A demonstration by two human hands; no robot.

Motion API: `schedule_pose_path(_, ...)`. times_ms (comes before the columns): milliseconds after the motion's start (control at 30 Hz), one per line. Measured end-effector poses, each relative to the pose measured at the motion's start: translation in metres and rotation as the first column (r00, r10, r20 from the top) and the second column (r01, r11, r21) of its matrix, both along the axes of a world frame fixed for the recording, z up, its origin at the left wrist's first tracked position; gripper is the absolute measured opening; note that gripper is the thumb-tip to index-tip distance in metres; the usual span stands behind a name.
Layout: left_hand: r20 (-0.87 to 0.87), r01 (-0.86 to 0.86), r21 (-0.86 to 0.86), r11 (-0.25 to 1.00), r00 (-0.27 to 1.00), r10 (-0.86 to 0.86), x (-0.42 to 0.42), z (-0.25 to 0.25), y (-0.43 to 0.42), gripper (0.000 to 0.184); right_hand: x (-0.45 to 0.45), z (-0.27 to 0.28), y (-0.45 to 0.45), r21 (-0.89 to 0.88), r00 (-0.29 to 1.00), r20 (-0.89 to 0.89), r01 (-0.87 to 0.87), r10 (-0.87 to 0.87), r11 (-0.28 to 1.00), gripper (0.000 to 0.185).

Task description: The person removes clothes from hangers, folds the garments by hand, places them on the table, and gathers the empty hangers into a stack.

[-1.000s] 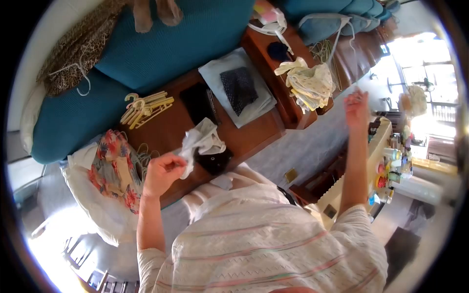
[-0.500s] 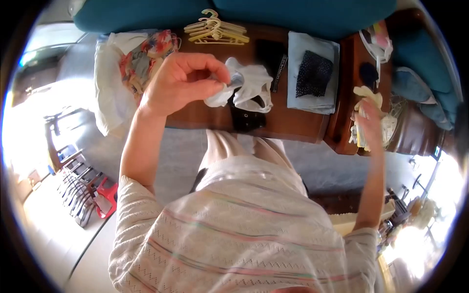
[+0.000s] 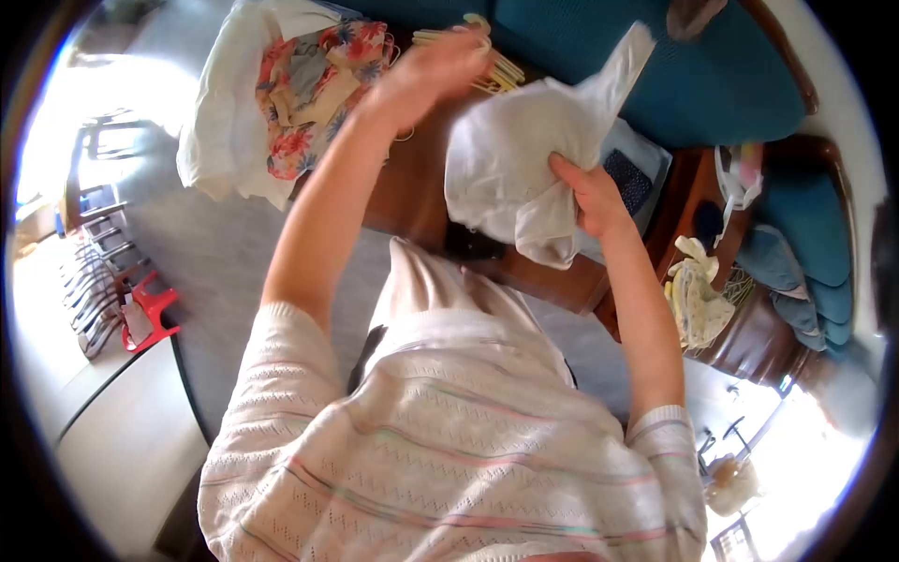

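My right hand (image 3: 592, 195) grips a white garment (image 3: 510, 155), its thumb on top of the cloth. The garment hangs partly spread over the wooden table, and one narrow strip of it sticks up toward the sofa. Its exact kind is not clear. My left hand (image 3: 440, 70) is at the pale plastic hangers (image 3: 506, 73) near the back of the table. Motion blurs its fingers, so whether it grips a hanger cannot be made out. Behind the white garment lies a folded light blue cloth (image 3: 646, 148) with a dark dotted cloth (image 3: 627, 183) on it, partly hidden.
A flowered red garment (image 3: 290, 150) lies beside white cloth (image 3: 220, 140) on the left. Cream cloths (image 3: 698, 300) rest on the right. A teal sofa (image 3: 730, 84) stands behind the wooden table (image 3: 407, 197). A red stool (image 3: 150, 309) stands on the floor at left.
My left hand has moved from the small white cloth to the hangers. My right hand has come from the cream cloths and now holds the white garment. The view has turned.
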State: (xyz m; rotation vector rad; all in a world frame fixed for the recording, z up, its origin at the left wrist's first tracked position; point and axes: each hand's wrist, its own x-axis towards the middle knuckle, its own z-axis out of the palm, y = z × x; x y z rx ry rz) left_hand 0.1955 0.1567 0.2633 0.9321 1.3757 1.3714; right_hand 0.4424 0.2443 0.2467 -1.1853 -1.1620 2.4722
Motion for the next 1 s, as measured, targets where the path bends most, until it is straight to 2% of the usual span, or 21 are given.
schedule_pose_path(33, 0.158, 0.183, -0.145, 0.972, 0.974, -0.16, 0.005, -0.015, -0.019, 0.082, 0.004, 0.003, 0.001, -0.095, 0.999, -0.025, 0.046, -0.049, 0.994, 0.03)
schedule_pose_path(67, 0.377, 0.138, -0.092, 0.986, 0.921, -0.094, 0.026, -0.05, -0.039, 0.093, 0.007, 0.005, 0.002, -0.192, 0.994, -0.046, 0.089, -0.099, 0.977, 0.03)
schedule_pose_path(133, 0.735, 0.271, -0.104, 0.957, 0.669, -0.109, 0.066, -0.047, -0.062, 0.095, 0.01, 0.003, 0.002, -0.232, 0.993, -0.058, 0.089, -0.105, 0.969, 0.028)
schedule_pose_path(200, 0.777, 0.236, -0.076, 0.969, 0.623, -0.091, 0.087, -0.05, -0.068, 0.075, 0.013, 0.008, 0.0, -0.232, 0.992, -0.044, 0.101, -0.114, 0.967, 0.031)
schedule_pose_path(300, 0.754, 0.156, -0.063, 0.986, 0.655, -0.055, 0.096, -0.047, -0.067, 0.057, 0.028, 0.005, 0.005, -0.065, 1.0, 0.0, 0.023, -0.023, 0.998, 0.04)
schedule_pose_path(333, 0.684, 0.152, -0.144, 0.978, 0.729, -0.012, 0.091, -0.045, -0.067, 0.051, 0.033, 0.003, 0.008, -0.065, 1.0, 0.002, -0.013, 0.013, 0.998, 0.046)
schedule_pose_path(367, 0.669, 0.144, -0.154, 0.978, 0.744, -0.004, 0.087, -0.03, -0.064, 0.047, 0.036, 0.005, 0.008, -0.07, 0.999, 0.004, -0.048, 0.049, 0.996, 0.051)
schedule_pose_path(433, 0.515, 0.217, -0.092, 0.972, 0.846, -0.14, 0.078, -0.017, -0.061, 0.047, 0.038, 0.017, 0.005, -0.05, 0.994, -0.066, -0.087, 0.083, 0.995, 0.058)
schedule_pose_path(467, 0.403, 0.197, -0.045, 0.979, 0.9, -0.163, 0.08, -0.013, -0.058, 0.049, 0.044, 0.01, 0.009, -0.085, 0.984, -0.147, -0.118, 0.104, 0.989, 0.061)
schedule_pose_path(533, 0.306, 0.111, 0.036, 0.993, 0.945, -0.117, 0.088, -0.005, -0.053, 0.052, 0.043, 0.019, 0.008, -0.158, 0.99, -0.137, -0.055, 0.033, 0.986, 0.061)
schedule_pose_path(567, 0.262, 0.073, 0.075, 0.995, 0.961, -0.09, 0.094, -0.002, -0.051, 0.053, 0.043, 0.022, 0.007, -0.199, 0.992, -0.127, -0.019, -0.007, 0.98, 0.061)
schedule_pose_path(600, 0.292, 0.023, 0.065, 0.998, 0.956, -0.041, 0.101, 0.004, -0.049, 0.055, 0.044, 0.02, 0.007, -0.156, 0.991, -0.133, -0.014, -0.007, 0.988, 0.055)
schedule_pose_path(633, 0.13, 0.064, 0.012, 0.998, 0.989, -0.065, 0.099, 0.011, -0.047, 0.053, 0.046, 0.022, 0.008, -0.098, 0.991, -0.123, -0.056, 0.044, 0.994, 0.053)
schedule_pose_path(700, -0.191, 0.115, -0.121, 0.986, 0.972, -0.137, 0.095, 0.03, -0.048, 0.05, 0.051, 0.027, 0.014, 0.008, 0.987, -0.091, -0.134, 0.135, 0.991, 0.048)
schedule_pose_path(733, -0.356, 0.066, -0.144, 0.987, 0.928, -0.114, 0.095, 0.043, -0.047, 0.045, 0.059, 0.02, 0.025, 0.031, 0.982, -0.039, -0.182, 0.183, 0.983, 0.046)
schedule_pose_path(767, -0.411, 0.059, -0.09, 0.994, 0.907, -0.091, 0.096, 0.046, -0.045, 0.044, 0.069, 0.024, 0.044, 0.053, 0.964, 0.135, -0.237, 0.228, 0.97, 0.047)
schedule_pose_path(833, -0.518, 0.049, 0.026, 0.998, 0.855, -0.029, 0.094, 0.049, -0.041, 0.041, 0.077, 0.039, 0.076, 0.075, 0.838, 0.468, -0.354, 0.281, 0.932, 0.048)
schedule_pose_path(867, -0.56, 0.078, 0.093, 0.993, 0.828, -0.013, 0.093, 0.051, -0.04, 0.04, 0.075, 0.04, 0.073, 0.34, 0.901, 0.426, -0.242, 0.081, 0.909, 0.052)
schedule_pose_path(900, -0.568, 0.107, 0.112, 0.988, 0.822, -0.024, 0.091, 0.056, -0.037, 0.039, 0.061, 0.053, 0.064, 0.573, 0.92, 0.36, -0.349, 0.154, 0.742, 0.053)
schedule_pose_path(933, -0.574, 0.14, 0.128, 0.982, 0.818, -0.042, 0.089, 0.064, -0.036, 0.039, 0.039, 0.076, 0.043, 0.761, 0.918, 0.316, -0.397, 0.241, 0.514, 0.053)
schedule_pose_path(1000, -0.545, 0.194, 0.117, 0.974, 0.833, -0.1, 0.085, 0.066, -0.031, 0.038, -0.004, 0.09, 0.0, 0.869, 0.908, 0.196, -0.336, 0.371, 0.362, 0.054)
